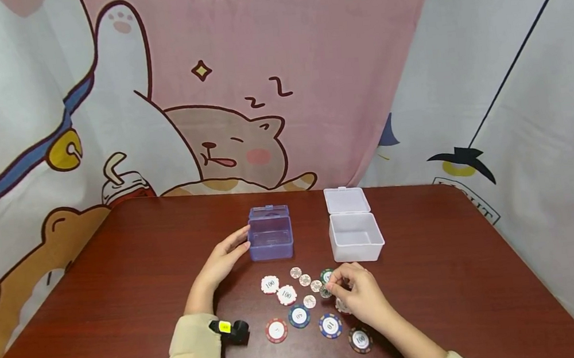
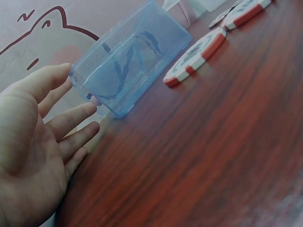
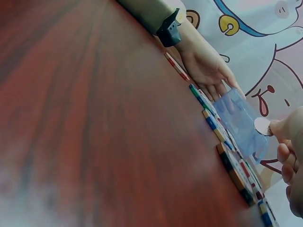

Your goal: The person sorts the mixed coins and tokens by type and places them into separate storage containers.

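Observation:
My left hand (image 1: pixel 221 264) touches the left side of a translucent blue box (image 1: pixel 271 251) with extended fingertips; the box's lid stands raised at the back. In the left wrist view its fingers (image 2: pixel 75 120) are spread along the box's end. Above the scattered chips, my right hand (image 1: pixel 364 295) pinches a small round coin (image 3: pixel 262 126) between thumb and fingertips. Around that hand lie a green chip (image 1: pixel 326 275), a partly covered white chip (image 1: pixel 342 306) and several small coins (image 1: pixel 304 280). A white box (image 1: pixel 357 253) with its lid raised stands just behind.
Nearer the front lie a red chip (image 1: pixel 277 330), two blue chips, one of them here (image 1: pixel 330 326), and a black chip (image 1: pixel 361 340). Two white chips marked 100 (image 1: pixel 286 295) sit in front of the blue box. A printed curtain (image 1: pixel 335 82) hangs behind the wooden table (image 1: pixel 149 307).

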{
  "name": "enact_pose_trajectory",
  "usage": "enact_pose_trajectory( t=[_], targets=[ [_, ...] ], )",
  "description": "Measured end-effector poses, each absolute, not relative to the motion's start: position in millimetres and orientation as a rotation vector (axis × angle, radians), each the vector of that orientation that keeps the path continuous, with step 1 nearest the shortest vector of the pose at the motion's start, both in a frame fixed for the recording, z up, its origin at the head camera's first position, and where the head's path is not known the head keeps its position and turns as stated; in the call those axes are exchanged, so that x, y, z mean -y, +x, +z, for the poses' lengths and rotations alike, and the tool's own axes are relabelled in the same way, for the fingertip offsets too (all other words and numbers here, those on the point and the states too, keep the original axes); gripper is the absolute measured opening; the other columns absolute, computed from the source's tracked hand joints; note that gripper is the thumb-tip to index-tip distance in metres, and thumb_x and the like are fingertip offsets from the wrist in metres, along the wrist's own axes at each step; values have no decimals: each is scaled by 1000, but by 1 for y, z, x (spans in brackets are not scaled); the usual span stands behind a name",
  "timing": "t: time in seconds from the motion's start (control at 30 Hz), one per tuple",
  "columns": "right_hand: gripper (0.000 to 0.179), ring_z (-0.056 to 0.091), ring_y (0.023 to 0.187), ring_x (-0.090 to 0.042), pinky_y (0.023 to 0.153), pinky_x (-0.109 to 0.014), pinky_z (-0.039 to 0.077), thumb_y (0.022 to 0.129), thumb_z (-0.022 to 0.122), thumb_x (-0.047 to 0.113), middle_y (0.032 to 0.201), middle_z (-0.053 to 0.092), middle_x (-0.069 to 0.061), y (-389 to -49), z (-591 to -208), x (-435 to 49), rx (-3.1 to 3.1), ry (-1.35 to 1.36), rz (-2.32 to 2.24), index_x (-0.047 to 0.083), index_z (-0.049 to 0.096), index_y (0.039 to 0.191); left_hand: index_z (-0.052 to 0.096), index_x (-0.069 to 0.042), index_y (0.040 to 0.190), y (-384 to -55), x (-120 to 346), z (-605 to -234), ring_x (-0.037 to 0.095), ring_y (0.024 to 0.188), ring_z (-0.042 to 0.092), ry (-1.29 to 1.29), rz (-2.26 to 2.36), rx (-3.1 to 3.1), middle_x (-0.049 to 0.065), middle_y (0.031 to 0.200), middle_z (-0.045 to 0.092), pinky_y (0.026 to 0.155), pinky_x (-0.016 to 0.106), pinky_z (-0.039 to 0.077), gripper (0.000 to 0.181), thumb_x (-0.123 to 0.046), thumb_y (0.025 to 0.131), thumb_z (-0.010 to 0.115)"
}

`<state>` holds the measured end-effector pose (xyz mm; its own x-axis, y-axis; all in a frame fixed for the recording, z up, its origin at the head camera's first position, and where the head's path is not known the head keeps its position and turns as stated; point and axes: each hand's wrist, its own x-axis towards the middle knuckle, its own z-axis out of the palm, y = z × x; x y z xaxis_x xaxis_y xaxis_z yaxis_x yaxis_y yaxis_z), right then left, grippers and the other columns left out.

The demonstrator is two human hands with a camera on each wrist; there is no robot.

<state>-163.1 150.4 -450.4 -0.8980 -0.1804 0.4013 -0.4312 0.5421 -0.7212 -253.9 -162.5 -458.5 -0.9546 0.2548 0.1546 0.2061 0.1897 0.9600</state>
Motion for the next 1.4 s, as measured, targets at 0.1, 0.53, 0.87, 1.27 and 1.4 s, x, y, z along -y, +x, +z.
enact_pose_trajectory(
  t=[0.1, 0.53, 0.87, 1.27, 1.4],
  targets=[
    [28, 47, 71, -14, 65, -28, 37, 75, 79, 3, 68, 52, 16, -163, -447, -146, 2497, 484, 1302, 24, 61, 67, 43, -4, 143, -253, 162, -458, 31, 131, 40, 475, 1921, -2389, 21, 139, 47, 106, 50, 28, 50, -15, 97, 58],
    [23, 52, 76, -19, 68, -37, 44, 79, 75, 4, 72, 55, 12, -171, -421, -113, 2377, 457, 1437, 19, 62, 68, 45, -5, 143, -252, 163, -458, 31, 130, 41, 464, 1925, -2405, 20, 139, 48, 106, 50, 28, 49, -14, 96, 58],
    [16, 48, 73, -14, 67, -29, 40, 81, 75, 6, 71, 57, 6, -192, -405, -91, 2322, 400, 1480, 12, 64, 70, 45, -5, 143, -252, 163, -459, 31, 131, 40, 471, 1925, -2389, 20, 139, 47, 106, 50, 28, 49, -15, 96, 58],
    [11, 47, 61, -14, 66, -28, 40, 81, 72, 6, 62, 52, 3, -228, -404, -74, 2246, 269, 1592, 5, 66, 72, 45, -6, 143, -254, 162, -458, 30, 131, 40, 474, 1924, -2389, 20, 139, 47, 106, 50, 28, 49, -15, 97, 57],
    [12, 46, 59, -12, 55, -24, 37, 82, 73, 9, 59, 50, 3, -240, -406, -70, 2257, 191, 1587, 5, 67, 72, 45, -6, 143, -254, 163, -459, 30, 131, 40, 478, 1925, -2388, 20, 140, 47, 106, 50, 27, 48, -15, 97, 57]
  ],
)
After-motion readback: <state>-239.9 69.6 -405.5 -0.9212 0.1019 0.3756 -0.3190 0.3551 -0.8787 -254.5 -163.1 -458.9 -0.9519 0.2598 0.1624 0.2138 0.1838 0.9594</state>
